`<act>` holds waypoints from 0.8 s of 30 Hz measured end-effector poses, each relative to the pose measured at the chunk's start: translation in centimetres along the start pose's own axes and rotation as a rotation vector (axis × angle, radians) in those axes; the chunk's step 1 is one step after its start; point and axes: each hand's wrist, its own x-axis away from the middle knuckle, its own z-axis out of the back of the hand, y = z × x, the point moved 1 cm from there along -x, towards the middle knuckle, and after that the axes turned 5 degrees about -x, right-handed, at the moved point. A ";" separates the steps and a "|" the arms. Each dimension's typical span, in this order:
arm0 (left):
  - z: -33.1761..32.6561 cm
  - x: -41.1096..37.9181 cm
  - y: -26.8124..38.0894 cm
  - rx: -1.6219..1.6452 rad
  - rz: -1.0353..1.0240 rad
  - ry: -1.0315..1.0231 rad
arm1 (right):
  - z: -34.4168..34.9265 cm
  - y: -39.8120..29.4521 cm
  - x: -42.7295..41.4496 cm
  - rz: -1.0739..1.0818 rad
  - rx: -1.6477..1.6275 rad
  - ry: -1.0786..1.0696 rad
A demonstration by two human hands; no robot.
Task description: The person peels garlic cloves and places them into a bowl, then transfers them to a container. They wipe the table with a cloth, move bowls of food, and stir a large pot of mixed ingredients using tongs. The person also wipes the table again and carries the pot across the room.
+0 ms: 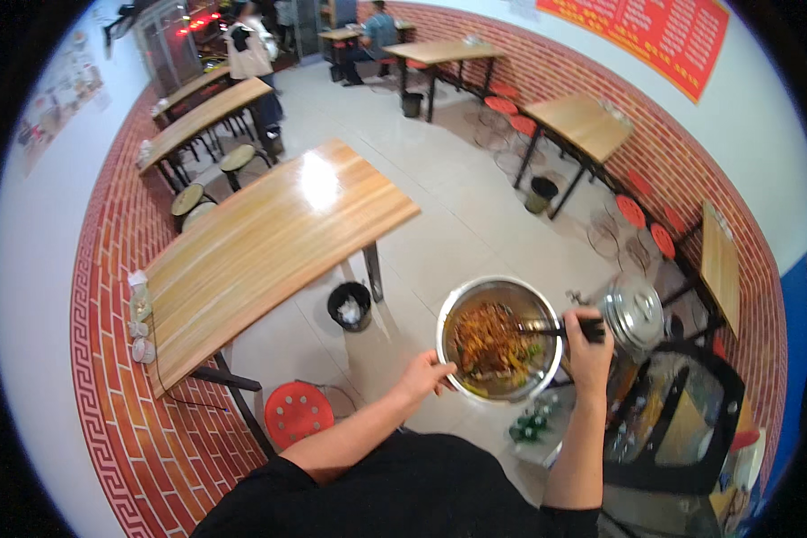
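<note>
A round stainless steel bowl (449,383) is held up in front of me, above the tiled floor. My left hand (425,376) grips its left rim, thumb on the rim and fingers beneath. Inside lies a reddish-brown mix of sauced food (487,336), with bits of green vegetable near the right side. My right hand (588,346) is closed around the black handle of a utensil (545,331), whose far end reaches into the food. The buried tip hides what kind of utensil it is.
A wooden table (276,249) stands at left, with a black bin (350,307) and red stool (298,413) nearby. At right are a lidded metal pot (632,313) and black chair back (726,403). Farther off, one person (250,54) stands and another (379,37) sits.
</note>
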 end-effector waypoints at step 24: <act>0.8 0.5 2.1 0.075 -0.095 0.038 | 3.3 -4.2 2.9 0.010 -0.010 -0.188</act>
